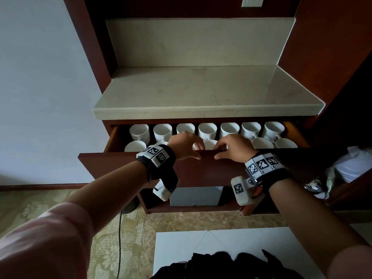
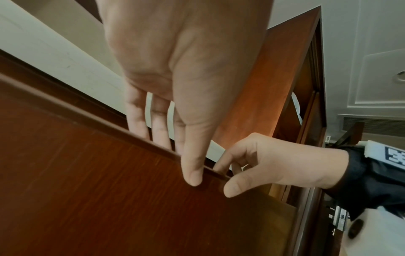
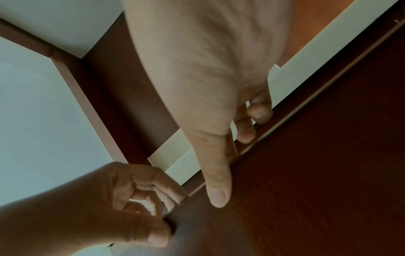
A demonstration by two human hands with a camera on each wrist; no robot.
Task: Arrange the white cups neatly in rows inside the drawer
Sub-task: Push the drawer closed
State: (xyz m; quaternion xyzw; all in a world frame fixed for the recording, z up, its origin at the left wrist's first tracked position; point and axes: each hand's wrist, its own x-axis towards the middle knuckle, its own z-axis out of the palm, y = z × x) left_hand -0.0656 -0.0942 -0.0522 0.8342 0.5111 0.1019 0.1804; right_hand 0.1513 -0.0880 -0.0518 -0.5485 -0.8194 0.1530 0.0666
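The wooden drawer stands pulled out, its dark front panel [image 1: 124, 166] facing me. Inside, several white cups [image 1: 207, 130] line the back in a row, mouths up. A second row [image 1: 262, 142] sits nearer, partly hidden by the panel and my hands. My left hand [image 1: 198, 152] grips the panel's top edge near its middle, fingers hooked inside and thumb on the outer face. My right hand [image 1: 218, 152] holds the same edge just to its right. The left wrist view shows my left hand [image 2: 178, 159] on the panel [image 2: 87, 173]. The right wrist view shows my right hand [image 3: 228, 164] on the panel [image 3: 317, 155].
A pale marble countertop [image 1: 201, 91] overhangs the back of the drawer. Below the drawer an open compartment holds a grey box [image 1: 195, 196]. A thin cable [image 1: 120, 238] hangs at the left, white bundles [image 1: 352, 166] sit at the right, and dark cloth [image 1: 221, 264] lies below me.
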